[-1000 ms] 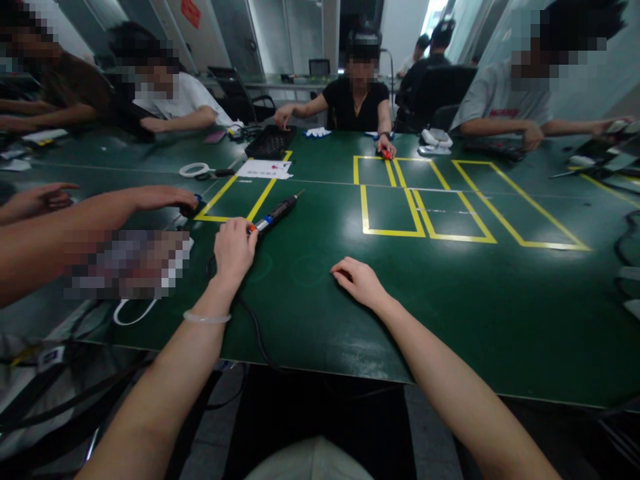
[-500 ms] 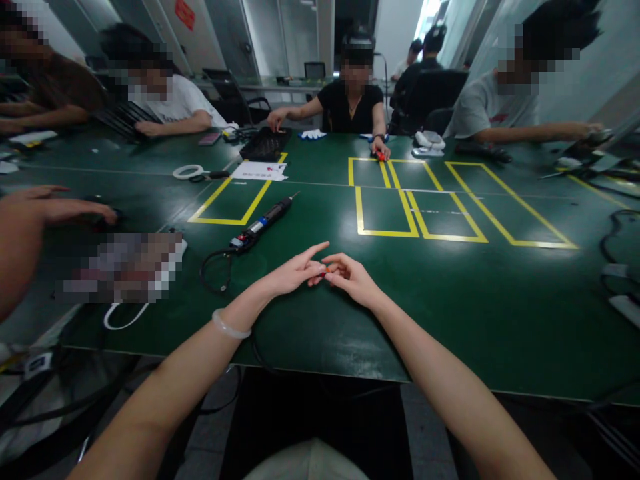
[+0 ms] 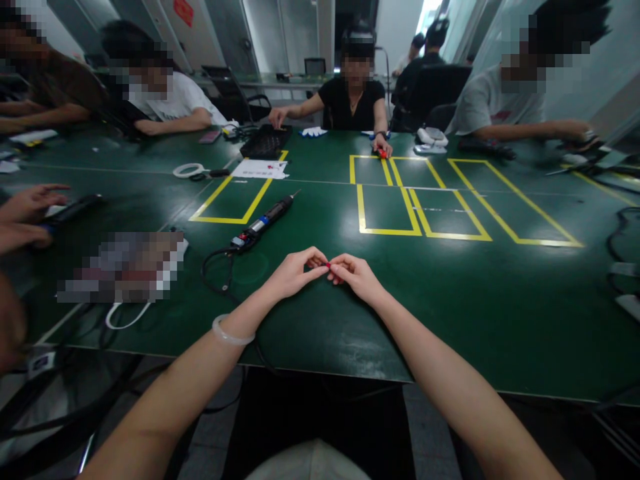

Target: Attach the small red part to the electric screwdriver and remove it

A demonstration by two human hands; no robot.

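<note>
My left hand (image 3: 300,270) and my right hand (image 3: 356,275) meet above the green table (image 3: 320,333), fingertips touching. Between them is a small red object (image 3: 329,265), too small to name, pinched by the thumb and fingers of each hand. A whitish bracelet (image 3: 233,331) circles my left wrist. Behind and left of my left hand lies an electric screwdriver (image 3: 263,223), its tip pointing away to the right and its cable curling toward me.
Yellow tape outlines (image 3: 390,233) mark the table. Across it, a person's hand (image 3: 383,145) touches a red object, beside a black tray (image 3: 266,143). White-handled scissors (image 3: 189,171) lie left. A bag with a white strap (image 3: 127,316) and another person's hands (image 3: 30,203) are at left.
My left index finger, stretched out before, has curled in to the red object, and both hands pinch it. At the left, another person's hands have moved and a dark device shows there.
</note>
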